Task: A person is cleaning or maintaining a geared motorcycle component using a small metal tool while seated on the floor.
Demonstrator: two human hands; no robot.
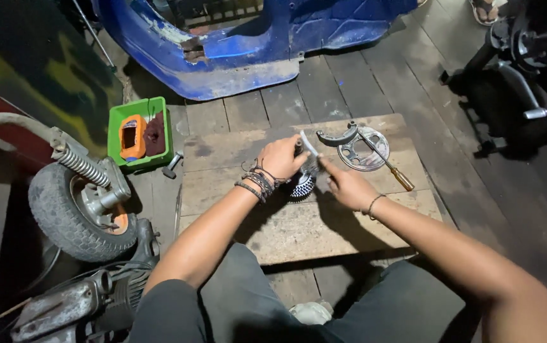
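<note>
We see a round toothed metal part (301, 184) — a gear or sprocket cluster, too dark to name more closely — standing on a worn plywood board (235, 152), roughly at the board's middle. The left hand (281, 157) sits on top of it, fingers curled together around a thin pale strip (309, 143) that sticks up from the grip. The right hand (346, 186) is just right of the toothed part, its index finger stretched out toward the part and the strip; whether the other fingers pinch anything, we cannot tell.

Farther back on the board, right of the toothed part, lie a curved brake shoe (337, 136) and a round perforated metal plate (361, 154), with a wooden-handled screwdriver (389, 164) laid across the plate. Off the board's left edge stands a green plastic bin (135, 109) holding an orange object (132, 136). Left of that is a small tyred wheel (70, 206) with a spring — and beyond the board's far edge a blue scooter body (235, 44).
</note>
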